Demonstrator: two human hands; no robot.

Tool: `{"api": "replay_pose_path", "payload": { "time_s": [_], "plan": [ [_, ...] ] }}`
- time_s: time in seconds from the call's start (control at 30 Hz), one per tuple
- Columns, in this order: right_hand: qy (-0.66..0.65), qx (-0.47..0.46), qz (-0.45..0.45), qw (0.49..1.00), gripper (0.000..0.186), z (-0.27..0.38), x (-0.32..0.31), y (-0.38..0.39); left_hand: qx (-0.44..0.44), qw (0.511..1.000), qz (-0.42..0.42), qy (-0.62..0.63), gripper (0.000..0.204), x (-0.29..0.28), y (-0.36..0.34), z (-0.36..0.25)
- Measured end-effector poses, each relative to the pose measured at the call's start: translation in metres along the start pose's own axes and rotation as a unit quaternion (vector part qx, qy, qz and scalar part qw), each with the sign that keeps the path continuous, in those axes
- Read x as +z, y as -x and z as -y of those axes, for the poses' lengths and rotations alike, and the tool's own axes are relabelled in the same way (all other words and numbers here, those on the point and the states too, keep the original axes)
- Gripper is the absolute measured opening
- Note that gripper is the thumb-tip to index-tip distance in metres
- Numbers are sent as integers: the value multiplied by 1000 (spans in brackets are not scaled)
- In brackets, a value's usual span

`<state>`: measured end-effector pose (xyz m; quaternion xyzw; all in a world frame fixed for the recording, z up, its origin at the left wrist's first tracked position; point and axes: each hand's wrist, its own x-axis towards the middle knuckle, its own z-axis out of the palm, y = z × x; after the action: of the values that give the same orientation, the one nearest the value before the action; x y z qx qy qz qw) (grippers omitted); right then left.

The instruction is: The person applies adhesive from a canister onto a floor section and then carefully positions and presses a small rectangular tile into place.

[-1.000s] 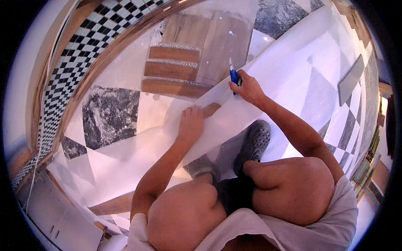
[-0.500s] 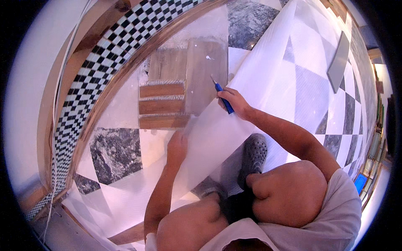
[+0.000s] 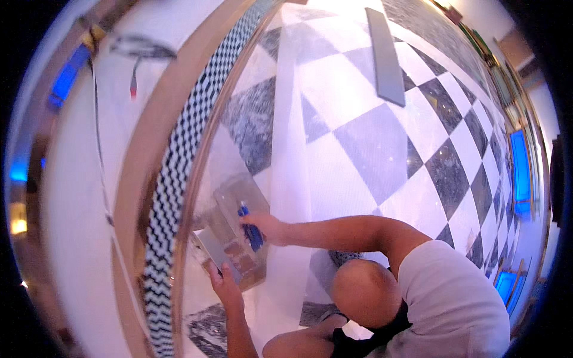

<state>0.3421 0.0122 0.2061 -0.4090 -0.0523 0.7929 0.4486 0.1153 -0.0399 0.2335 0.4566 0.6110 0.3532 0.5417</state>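
My right hand (image 3: 267, 229) is closed around a blue-handled tool (image 3: 253, 234) with a thin tip, held over a grey-brown patch (image 3: 242, 191) in the floor. Blur hides the exact kind of tool. To its left, my left hand (image 3: 225, 285) grips the near edge of a pale flat piece (image 3: 216, 249), thumb on top and the other fingers partly hidden. The piece is tilted above the patch and covers part of it. A translucent white sheet (image 3: 290, 167) lies along the patch's right side.
A raised border of small black and white checks (image 3: 194, 113) curves along the left. A long grey board (image 3: 385, 59) lies on the checkered floor (image 3: 436, 128) ahead. A cable (image 3: 101, 161) runs down the far left side. My knee (image 3: 365, 292) is close at lower right.
My view has swung, so the floor patch sits lower and further left. The left hand now has a pale flat piece in it; the blue-handled tool stays in the right hand.
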Motion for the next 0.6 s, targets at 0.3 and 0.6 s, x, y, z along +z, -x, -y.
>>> {"api": "replay_pose_path", "payload": {
  "time_s": [0.3, 0.6],
  "plan": [
    [113, -20, -89, 989, 33, 152, 108, 240, -79, 994, 80, -14, 50, 83, 91, -205],
    [55, -163, -321, 931, 35, 257, 158, 576, 72, 920, 337, -188, 53, 233, 312, -488]
  ]
}}
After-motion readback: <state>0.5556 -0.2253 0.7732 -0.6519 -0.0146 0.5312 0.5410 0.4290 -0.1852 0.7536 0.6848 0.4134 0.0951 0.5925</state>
